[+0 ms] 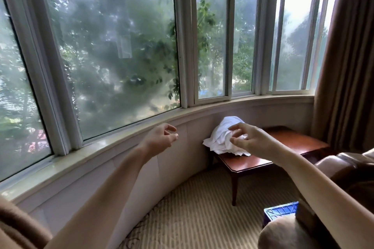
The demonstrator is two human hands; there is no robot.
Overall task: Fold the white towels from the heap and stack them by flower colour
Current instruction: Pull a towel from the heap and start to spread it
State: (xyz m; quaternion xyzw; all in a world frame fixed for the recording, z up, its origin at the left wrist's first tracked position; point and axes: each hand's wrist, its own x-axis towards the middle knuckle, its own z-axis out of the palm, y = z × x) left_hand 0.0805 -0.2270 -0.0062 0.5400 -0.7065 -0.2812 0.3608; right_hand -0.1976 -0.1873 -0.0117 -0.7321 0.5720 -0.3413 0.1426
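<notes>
A heap of white towels (221, 137) lies crumpled on the left end of a reddish-brown wooden table (283, 143) under the window. No flower pattern shows on the cloth from here. My right hand (249, 137) is raised in front of the heap, fingers loosely curled, holding nothing; it hides part of the heap's right side. My left hand (162, 137) hangs in the air to the left of the table, in front of the wall, fingers relaxed and empty. Both arms are stretched forward.
A curved bay window with a stone sill (101, 147) runs along the wall. A brown curtain (348, 62) hangs at the right. A brown armchair (344, 166) stands right of the table. A blue crate (281, 211) sits on the striped carpet (202, 208).
</notes>
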